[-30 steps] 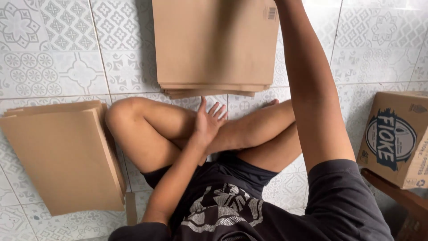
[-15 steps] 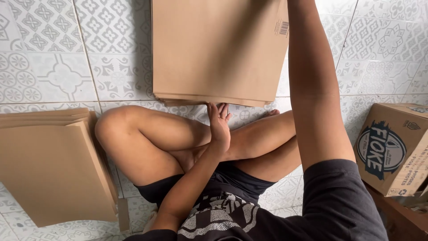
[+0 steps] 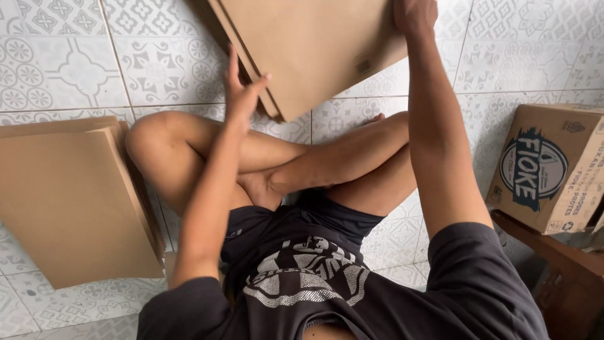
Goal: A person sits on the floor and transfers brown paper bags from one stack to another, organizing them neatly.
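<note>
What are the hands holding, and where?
Flat cardboard sheets: right hand grips the far edge, left hand presses the near corner.

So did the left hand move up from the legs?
Yes. The left hand rose from the crossed legs to the edge of the flattened cardboard boxes.

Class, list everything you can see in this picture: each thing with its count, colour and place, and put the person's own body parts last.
Flattened cardboard sheets: a few, brown, tilted at top centre between the hands.
Stack of flat cardboard: one pile, brown, on the floor at the picture's left.
Printed cardboard box: one, brown with a dark blue emblem, at the picture's right edge.
Wooden furniture: one piece, dark brown, under the box.
Tiled floor: white with grey pattern, throughout.
Legs: two, bare, crossed.
Left hand: touching the sheets' lower edge.
Right hand: on the top sheet.
</note>
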